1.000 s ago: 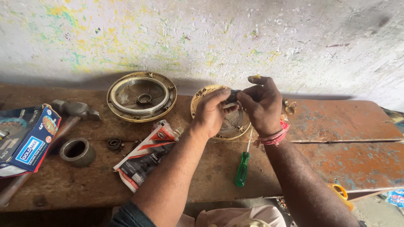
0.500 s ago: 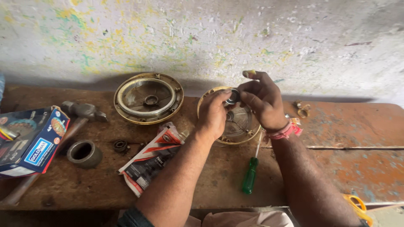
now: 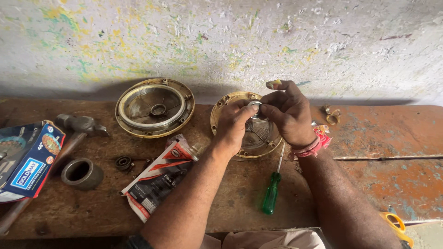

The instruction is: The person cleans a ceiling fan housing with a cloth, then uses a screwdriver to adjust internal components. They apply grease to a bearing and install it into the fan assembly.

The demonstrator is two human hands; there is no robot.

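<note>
Head view, looking down on a worn wooden bench (image 3: 230,203) against a paint-flecked wall. Left hand (image 3: 233,127) and right hand (image 3: 288,115) raised together at centre, fingertips of both pinching a small silvery ring-shaped part (image 3: 254,105) (likely a bearing, too small to be sure). Thumb and forefinger of each hand pressed onto its rim; right forefinger tip lifted clear at 12 o'clock of the pinch. Ring held just above the round brass-rimmed cover (image 3: 247,138), not yet resting in it as far as can be told.

Judged progress: housing already apart, two halves lying separately, ring out in the hands; seating or removal unfinished, closing up not begun.

At 9 o'clock of the hands, a second round cover (image 3: 154,108), open side up, small hub at its centre. At 6 o'clock, a green-handled screwdriver (image 3: 272,191), untouched, shaft running under the right wrist. At 7 o'clock, a crumpled red-and-white packet (image 3: 159,180). Farther toward 8 o'clock, a small dark spring-like piece (image 3: 123,162), a short metal sleeve (image 3: 82,173), a hammer (image 3: 80,124), a blue printed box (image 3: 27,159). At 3 o'clock, small brass bits (image 3: 331,116). At 4 o'clock, bench edge, yellow handles (image 3: 394,221) (scissors, perhaps).
</note>
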